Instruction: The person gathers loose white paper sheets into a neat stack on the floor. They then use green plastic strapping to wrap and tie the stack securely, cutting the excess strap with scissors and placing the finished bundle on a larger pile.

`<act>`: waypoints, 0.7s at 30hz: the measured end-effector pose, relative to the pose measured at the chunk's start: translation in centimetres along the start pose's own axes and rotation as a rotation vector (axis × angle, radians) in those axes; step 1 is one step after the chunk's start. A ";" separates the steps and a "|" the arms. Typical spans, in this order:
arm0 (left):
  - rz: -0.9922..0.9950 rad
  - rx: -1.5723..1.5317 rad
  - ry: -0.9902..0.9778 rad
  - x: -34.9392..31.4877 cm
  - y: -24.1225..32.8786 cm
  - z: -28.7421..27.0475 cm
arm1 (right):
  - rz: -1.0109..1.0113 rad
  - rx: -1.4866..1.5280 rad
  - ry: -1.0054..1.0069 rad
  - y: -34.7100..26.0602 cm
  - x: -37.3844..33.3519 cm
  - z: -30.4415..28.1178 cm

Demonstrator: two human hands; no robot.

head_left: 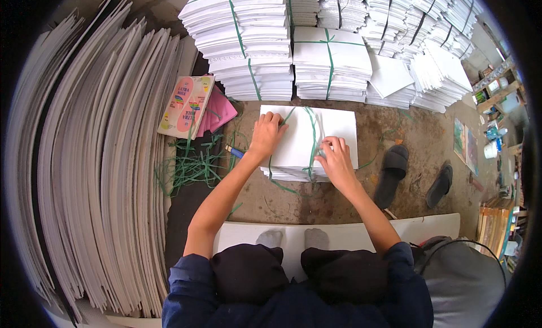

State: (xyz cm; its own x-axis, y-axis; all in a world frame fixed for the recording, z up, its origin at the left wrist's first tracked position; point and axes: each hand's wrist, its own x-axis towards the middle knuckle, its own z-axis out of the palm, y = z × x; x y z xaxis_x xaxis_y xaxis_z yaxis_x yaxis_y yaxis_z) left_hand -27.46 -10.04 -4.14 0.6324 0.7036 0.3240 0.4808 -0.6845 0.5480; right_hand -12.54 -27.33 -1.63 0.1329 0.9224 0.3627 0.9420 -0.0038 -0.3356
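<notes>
A stack of white sheets point(341, 124) lies on the floor in front of my feet. Two lengths of green strap point(312, 133) cross its top from back to front, and their loose ends trail over the near edge. My left hand point(267, 137) rests at the stack's left side, its fingers curled closed on the left strap. Over the right part of the stack is my right hand point(337, 158), fingers bent and drawn together beside the other strap. What lies between those fingertips is too small to make out.
Tied white bundles point(330, 65) stand in piles behind. Tall white sheets point(113, 158) line the left side. Tangled green strap point(195, 164), a blue-handled tool point(234, 151) and a printed pink-and-cream sheet point(186, 106) lie left of the stack. Dark slippers point(392, 178) sit to the right.
</notes>
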 end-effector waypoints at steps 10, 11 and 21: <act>-0.635 -1.205 -0.179 0.4 -1.1 -6.9 | 0.331 0.467 -0.374 -2.1 2.0 -7.0; -0.609 -1.146 -0.112 0.6 -1.3 -7.0 | 0.287 0.428 -0.356 -1.9 2.2 -7.9; -0.368 -0.391 0.084 -0.6 -5.9 -3.0 | 0.265 0.118 -0.344 6.3 0.6 -8.6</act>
State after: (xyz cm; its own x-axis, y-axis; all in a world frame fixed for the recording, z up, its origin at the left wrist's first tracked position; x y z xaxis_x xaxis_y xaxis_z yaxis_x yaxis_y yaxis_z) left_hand -32.51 -5.79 -5.23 0.4064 0.9072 0.1085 0.3892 -0.2794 0.8777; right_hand -3.89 -30.13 3.94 0.2359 0.9704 -0.0525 0.8450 -0.2315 -0.4821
